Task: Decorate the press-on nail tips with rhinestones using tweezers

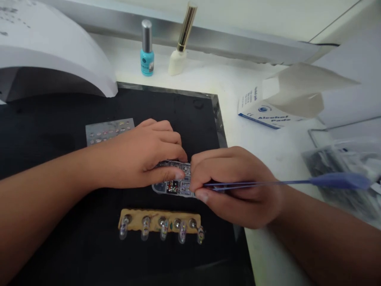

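A clear compartment box (172,187) of small coloured rhinestones lies on the black mat. My left hand (143,153) is closed around its left and far side, thumb across the top. At the box's right end, my right hand (235,182) is closed, its fingertips touching or very near the box; they hide that end. Blue tweezers (268,183) with a wide blue rear end are held in this hand, pointing out to the right. Nearer to me, a wooden strip (151,216) carries several clear, decorated nail tips (164,229) on round metal mounts.
A white nail lamp (65,43) stands at the back left, near a sheet of gems (110,131). Behind the mat are a turquoise polish bottle (147,61) and a cream one (177,61). An open alcohol pads box (274,115) and a blurred plastic container (336,171) sit right.
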`<state>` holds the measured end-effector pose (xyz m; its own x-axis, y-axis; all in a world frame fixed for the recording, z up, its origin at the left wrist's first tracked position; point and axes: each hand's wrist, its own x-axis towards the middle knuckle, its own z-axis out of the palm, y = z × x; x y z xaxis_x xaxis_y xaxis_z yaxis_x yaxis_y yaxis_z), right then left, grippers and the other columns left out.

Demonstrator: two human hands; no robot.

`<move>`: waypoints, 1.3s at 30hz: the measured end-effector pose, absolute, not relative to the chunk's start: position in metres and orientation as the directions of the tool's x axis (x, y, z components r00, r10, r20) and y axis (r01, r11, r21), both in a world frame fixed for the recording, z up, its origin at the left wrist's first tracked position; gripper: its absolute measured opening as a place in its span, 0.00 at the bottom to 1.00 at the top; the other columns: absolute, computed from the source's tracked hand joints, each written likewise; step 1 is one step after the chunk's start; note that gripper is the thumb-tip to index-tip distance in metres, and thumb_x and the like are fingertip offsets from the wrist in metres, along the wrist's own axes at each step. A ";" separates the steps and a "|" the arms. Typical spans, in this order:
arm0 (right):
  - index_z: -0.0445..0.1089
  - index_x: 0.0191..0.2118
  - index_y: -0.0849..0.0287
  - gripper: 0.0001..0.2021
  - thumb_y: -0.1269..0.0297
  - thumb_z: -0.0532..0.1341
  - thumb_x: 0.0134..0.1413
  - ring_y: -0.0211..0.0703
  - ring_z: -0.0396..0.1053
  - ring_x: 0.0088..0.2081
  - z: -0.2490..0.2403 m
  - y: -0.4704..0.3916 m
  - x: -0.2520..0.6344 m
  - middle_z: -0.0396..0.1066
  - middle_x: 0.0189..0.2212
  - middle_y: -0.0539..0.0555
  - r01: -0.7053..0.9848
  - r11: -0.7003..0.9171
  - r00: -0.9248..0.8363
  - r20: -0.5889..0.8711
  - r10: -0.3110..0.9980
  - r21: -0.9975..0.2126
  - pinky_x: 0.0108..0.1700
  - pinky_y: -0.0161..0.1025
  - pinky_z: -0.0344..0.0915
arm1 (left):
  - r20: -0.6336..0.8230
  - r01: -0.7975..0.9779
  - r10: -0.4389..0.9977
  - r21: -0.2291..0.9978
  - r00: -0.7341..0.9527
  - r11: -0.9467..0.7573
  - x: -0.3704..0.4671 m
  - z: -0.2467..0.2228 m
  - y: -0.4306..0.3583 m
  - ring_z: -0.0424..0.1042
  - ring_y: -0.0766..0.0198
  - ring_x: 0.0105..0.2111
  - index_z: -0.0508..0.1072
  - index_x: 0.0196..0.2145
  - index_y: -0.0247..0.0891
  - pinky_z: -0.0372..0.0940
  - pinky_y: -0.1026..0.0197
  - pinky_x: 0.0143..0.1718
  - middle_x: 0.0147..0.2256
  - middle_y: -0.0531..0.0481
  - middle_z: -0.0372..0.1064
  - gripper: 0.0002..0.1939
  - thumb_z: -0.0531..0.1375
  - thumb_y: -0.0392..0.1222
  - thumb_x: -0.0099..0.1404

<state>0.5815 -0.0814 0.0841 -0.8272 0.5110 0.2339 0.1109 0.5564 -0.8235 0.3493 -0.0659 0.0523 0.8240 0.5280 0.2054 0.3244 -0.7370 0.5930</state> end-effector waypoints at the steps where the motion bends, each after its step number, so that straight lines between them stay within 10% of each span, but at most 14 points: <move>1: 0.67 0.30 0.60 0.09 0.77 0.57 0.61 0.32 0.60 0.27 0.084 -0.081 0.581 0.65 0.25 0.48 0.115 0.556 -0.828 0.231 0.512 -0.823 0.31 0.30 0.61 | 0.198 0.328 0.526 0.591 0.827 -0.737 0.349 0.052 -0.066 0.68 0.54 0.43 0.77 0.43 0.40 0.55 0.53 0.44 0.38 0.49 0.75 0.14 0.56 0.50 0.77; 39: 0.67 0.33 0.59 0.09 0.76 0.55 0.63 0.34 0.58 0.26 0.092 -0.092 0.579 0.64 0.24 0.47 0.243 0.640 -0.824 0.193 0.533 -0.729 0.29 0.33 0.57 | 0.196 0.326 0.515 0.578 0.834 -0.748 0.349 0.054 -0.065 0.67 0.54 0.43 0.78 0.44 0.39 0.54 0.54 0.44 0.39 0.49 0.75 0.12 0.57 0.47 0.76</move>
<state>0.5787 -0.0916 0.0919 -0.8235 0.5333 0.1933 0.2434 0.6400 -0.7288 0.3489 -0.0647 0.0538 0.8344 0.5151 0.1961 0.3259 -0.7480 0.5781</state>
